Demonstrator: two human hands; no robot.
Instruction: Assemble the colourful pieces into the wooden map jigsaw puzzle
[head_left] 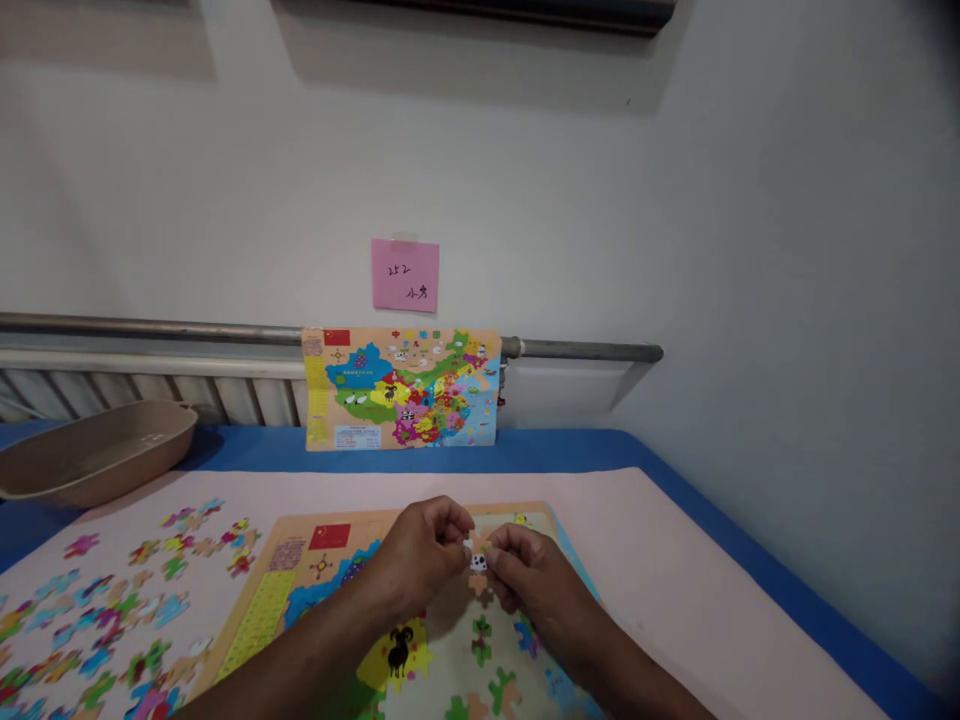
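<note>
Both hands meet above a partly filled map puzzle board (259, 615). Between them is an orange puzzle piece (478, 565) with a black-and-white animal on it. My left hand (424, 550) pinches its left side, thumb against the fingers. On the other side my right hand (529, 570) closes on the piece's right edge. Below them several loose pieces lie on the board's bare pale area, among them a green piece (481, 640) and a blue-purple piece (527, 636). My forearms hide parts of the board's assembled left side.
Many loose puzzle pieces (97, 620) are spread over the pale sheet at the left. A brown tray (97, 455) stands at the back left. The printed reference map (405, 390) leans upright at the back, under a pink note (405, 275) on the wall.
</note>
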